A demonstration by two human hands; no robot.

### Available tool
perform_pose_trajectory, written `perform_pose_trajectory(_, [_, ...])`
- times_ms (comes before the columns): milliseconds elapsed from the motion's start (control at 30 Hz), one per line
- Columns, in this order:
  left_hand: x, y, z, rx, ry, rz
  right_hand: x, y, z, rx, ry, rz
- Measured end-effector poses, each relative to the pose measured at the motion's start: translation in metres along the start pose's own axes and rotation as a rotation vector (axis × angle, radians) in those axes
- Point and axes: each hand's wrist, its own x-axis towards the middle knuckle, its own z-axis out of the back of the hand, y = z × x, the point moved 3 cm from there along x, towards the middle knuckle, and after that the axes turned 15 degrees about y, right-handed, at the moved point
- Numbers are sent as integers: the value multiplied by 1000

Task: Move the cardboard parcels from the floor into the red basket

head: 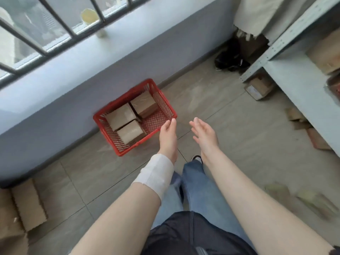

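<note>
- A room with a grey tiled floor (230,126), a blue-grey wall (55,100) under a barred window, and grey metal shelving (294,83) along the right side.
- The rectangular red plastic mesh basket (164,102) stands on the floor with its long side against the wall.
- Three plain brown cardboard parcels (120,116) lie flat inside it, packed close together toward its far and left corners. The mesh bottom is bare at its near right corner.
- The left hand (167,134), with a white bandage (156,172) round the wrist, and the right hand (203,132) hang side by side, palms facing, just off the basket's near right corner.
- All fingers (195,124) are released and nearly straight, grasping nothing.
- A small taped brown parcel (257,87) sits on the floor under the shelving's corner, well apart from the basket. Larger blurred cardboard boxes (27,205) lie at the floor's lower left edge.
- Likely step: fetching the next parcel. It would go best gripped on two opposite sides, carried level, and lowered flat into the bare corner rather than dropped on the others.
</note>
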Motion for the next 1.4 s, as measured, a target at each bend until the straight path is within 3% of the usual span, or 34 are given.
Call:
perform_pose_trajectory(367, [-63,78,-177,320,303,42,-124,-46,173,278,-307,130])
perform_pose_trajectory(833, [-177,298,-393,626,582,181,-313,-203,419,572,-663,161])
perform_pose_trajectory(1100, [-193,341,-489,724,724,185,-351,-216,509,684,-776,205])
perform_pose_trajectory(1400, [-158,377,-563,847,738,230,-350,-239,604,658,-829,112])
